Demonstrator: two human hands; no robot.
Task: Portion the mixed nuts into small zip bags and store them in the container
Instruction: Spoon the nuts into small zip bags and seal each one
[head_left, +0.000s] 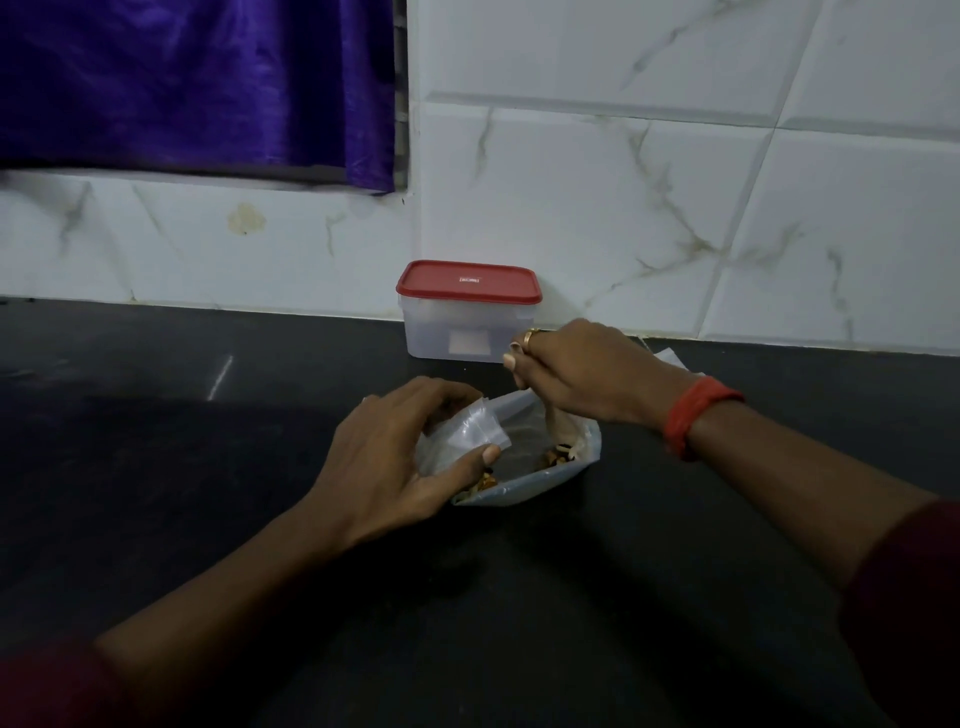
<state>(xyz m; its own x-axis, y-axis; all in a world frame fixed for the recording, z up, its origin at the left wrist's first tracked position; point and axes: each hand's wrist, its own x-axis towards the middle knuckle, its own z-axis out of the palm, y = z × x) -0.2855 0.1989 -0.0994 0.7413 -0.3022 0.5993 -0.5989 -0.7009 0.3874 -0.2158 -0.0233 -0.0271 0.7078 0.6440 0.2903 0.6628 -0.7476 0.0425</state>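
Observation:
A large clear bag of mixed nuts (535, 473) lies on the black counter (208, 467) in the middle of the head view; a few nuts (558, 457) show through its opening. My left hand (395, 457) pinches a small clear zip bag (470, 431) at the big bag's left edge. My right hand (587, 374) grips the big bag's far rim with curled fingers and lifts it. Behind them, against the wall, stands a clear plastic container (457, 332) with its red lid (467, 283) on.
White marble-pattern tiles (675, 182) back the counter. A purple curtain (197, 83) hangs at the upper left. More clear plastic (670, 358) lies behind my right wrist, which wears a red band. A ring is on my right hand.

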